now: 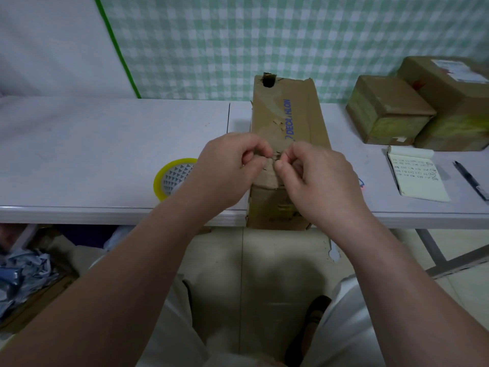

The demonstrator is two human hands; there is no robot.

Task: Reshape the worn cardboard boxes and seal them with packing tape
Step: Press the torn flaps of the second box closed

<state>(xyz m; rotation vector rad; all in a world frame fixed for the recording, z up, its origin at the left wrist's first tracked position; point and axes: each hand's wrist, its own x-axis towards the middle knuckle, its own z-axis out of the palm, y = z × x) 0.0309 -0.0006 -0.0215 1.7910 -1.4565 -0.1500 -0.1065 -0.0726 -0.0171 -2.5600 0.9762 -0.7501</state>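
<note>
On the worktop (105, 144), a worn box (288, 120) is laid lengthwise, its near end at the very edge. Both grips are closed on it: the left hand (232, 165) and right hand (317, 178) are pinched on a frayed patch of its top, tape or card cannot be told. The surface could be torn further by a hard tug, or the box dragged off the edge. The tape (172, 178) is left just beside.

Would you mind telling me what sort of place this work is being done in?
Probably a makeshift parcel-packing station: a plain table backed by a checked cloth, closed boxes at the right, and a tape roll.
</note>
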